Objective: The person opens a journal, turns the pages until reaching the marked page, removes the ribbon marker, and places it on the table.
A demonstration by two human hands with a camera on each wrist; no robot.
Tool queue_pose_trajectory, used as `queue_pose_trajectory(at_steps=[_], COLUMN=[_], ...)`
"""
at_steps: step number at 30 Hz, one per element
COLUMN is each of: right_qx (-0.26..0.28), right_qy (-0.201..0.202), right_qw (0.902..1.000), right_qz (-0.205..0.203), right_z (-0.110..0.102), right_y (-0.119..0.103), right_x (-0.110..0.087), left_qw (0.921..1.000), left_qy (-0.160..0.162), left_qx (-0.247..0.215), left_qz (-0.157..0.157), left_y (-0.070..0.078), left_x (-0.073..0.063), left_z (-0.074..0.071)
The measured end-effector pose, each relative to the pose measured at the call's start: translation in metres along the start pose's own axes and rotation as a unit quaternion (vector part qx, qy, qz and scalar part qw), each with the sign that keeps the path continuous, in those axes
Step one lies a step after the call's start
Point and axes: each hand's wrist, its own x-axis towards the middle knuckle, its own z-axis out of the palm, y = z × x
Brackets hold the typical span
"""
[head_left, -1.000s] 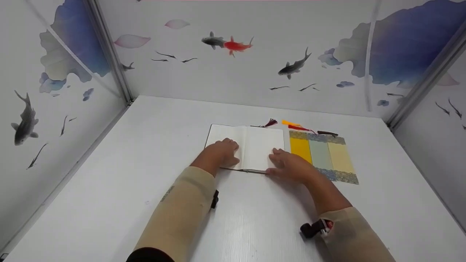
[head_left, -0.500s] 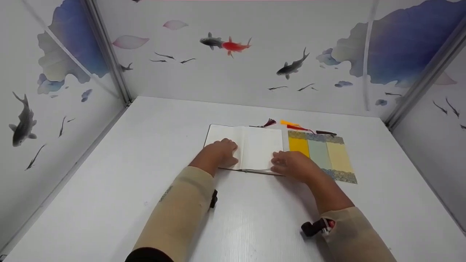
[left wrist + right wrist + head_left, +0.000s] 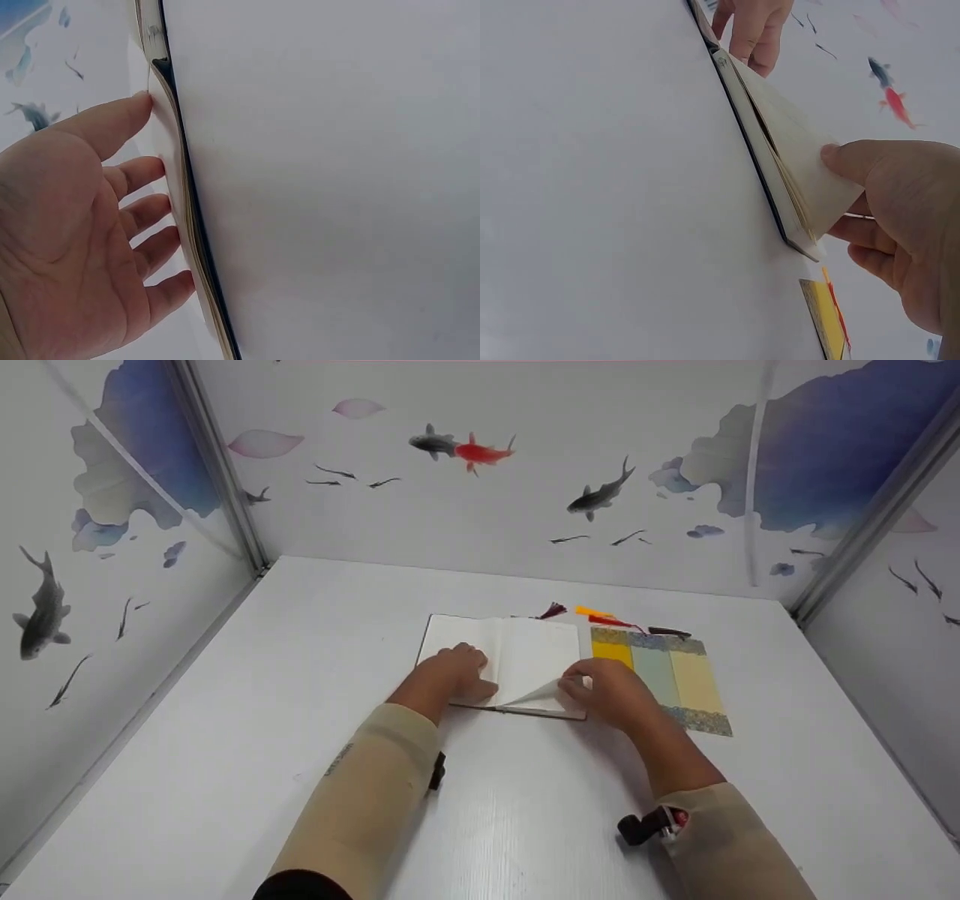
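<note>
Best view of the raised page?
Right wrist: close up, the raised page slopes up from the book, the right hand pinching it. Head shows it smaller, hand hiding its corner. Left wrist: can't make it out.

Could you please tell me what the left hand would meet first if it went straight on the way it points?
The left hand would probably meet the right-hand page of the open notebook first, though depth is unclear.

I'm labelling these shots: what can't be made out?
Head: part of the book, under the left hand.
Head: near end of the yellow strip, behind the right hand.
Head: print on the left sleeve, too small to read.
Left wrist: the book's ends, cut off at top and bottom.
</note>
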Motion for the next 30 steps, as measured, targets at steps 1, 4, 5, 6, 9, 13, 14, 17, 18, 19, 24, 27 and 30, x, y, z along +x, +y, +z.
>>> queue_pose_trajectory(at_steps=[1,4,5,6,9,13,14,17,18,19,24,27,30], right_qx=[0.002,0.008,0.009,0.011,0.008,0.005,0.007,0.012,0.012,0.011,0.011,0.018,0.024], right_qy=[0.01,0.04,0.049,0.058,0.09,0.122,0.125,0.131,0.132,0.132,0.138,0.135,0.122], right_qw=[0.9999,0.9987,0.9981,0.9974,0.9943,0.9897,0.989,0.9879,0.9878,0.9878,0.9863,0.9866,0.9894], right_qz=[-0.008,-0.03,-0.036,-0.041,-0.056,-0.076,-0.078,-0.082,-0.082,-0.083,-0.089,-0.09,-0.075], right_z=[0.0,0.0,0.0,0.0,0.0,0.001,0.002,0.003,0.003,0.003,0.002,0.002,0.002], right_y=[-0.001,-0.003,-0.004,-0.004,-0.007,-0.008,-0.008,-0.009,-0.009,-0.009,-0.009,-0.008,-0.007], right_x=[0.0,0.0,0.0,0.0,0.0,0.0,0.0,-0.001,-0.001,-0.002,-0.002,-0.002,-0.001], left_qw=[1.0,0.9999,0.9999,0.9998,0.9997,0.9996,0.9997,0.9997,0.9997,0.9997,0.999,0.9984,0.9979], left_qy=[0.0,-0.001,-0.002,-0.004,-0.012,-0.009,-0.006,0.008,0.012,0.016,0.038,0.05,0.061], left_qx=[-0.004,-0.01,-0.013,-0.017,-0.02,-0.02,-0.018,-0.015,-0.013,-0.011,-0.016,-0.022,-0.022], left_qz=[0.0,-0.001,-0.003,-0.005,-0.011,-0.017,-0.017,-0.016,-0.016,-0.017,-0.017,-0.016,-0.011], left_y=[0.0,0.001,0.001,0.001,0.002,0.006,0.007,0.01,0.011,0.012,0.016,0.017,0.017], left_x=[0.0,-0.001,-0.002,-0.001,0.001,0.005,0.006,0.007,0.007,0.007,0.005,0.005,0.006], left_z=[0.0,-0.001,-0.001,-0.001,-0.002,0.003,0.005,0.01,0.011,0.012,0.015,0.018,0.02])
